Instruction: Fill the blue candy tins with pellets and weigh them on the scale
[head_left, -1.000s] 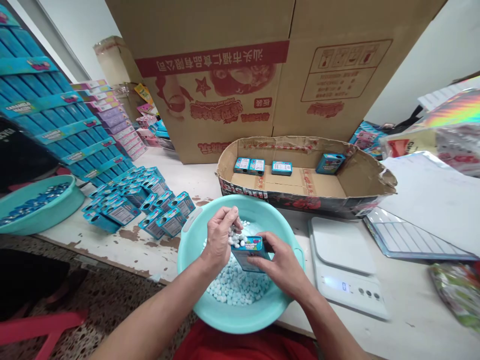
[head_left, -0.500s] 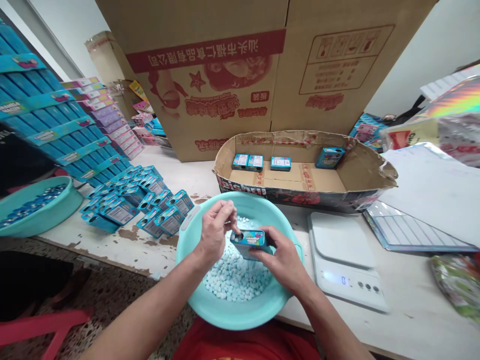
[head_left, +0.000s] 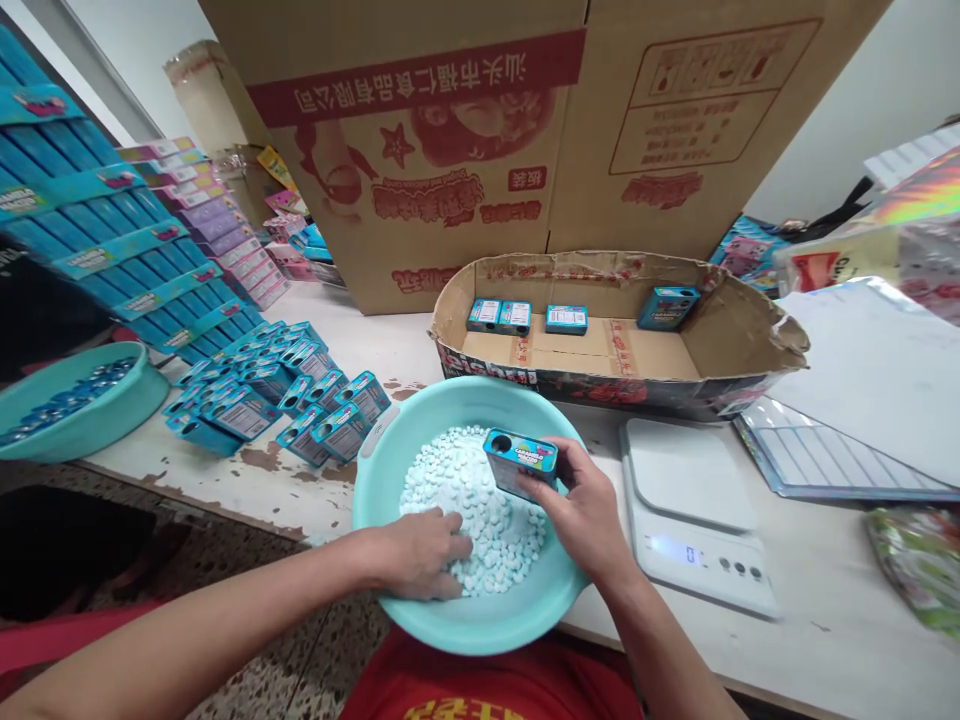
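Tabletop (head_left: 825,590): bright, diffuse light is spreading
Scale display (head_left: 671,549): pale glare is showing
Shiny film (head_left: 926,190): rainbow reflections are gleaming
Floor (head_left: 334,630): shade is dimming
Frame edges: shapes are stretching

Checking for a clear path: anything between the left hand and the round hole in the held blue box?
Nothing visible. The left hand touches the pale pieces; the blue box, in the right hand, has its round hole uncovered.

Counted: two hands (head_left: 427,553), one held box (head_left: 520,457), two basins (head_left: 480,635), one scale (head_left: 686,470), one tall carton (head_left: 465,240), one low carton (head_left: 660,360) containing four small boxes (head_left: 566,319). Clustered boxes (head_left: 244,410) overlap, preventing an exact count; candies (head_left: 442,465) are too numerous.
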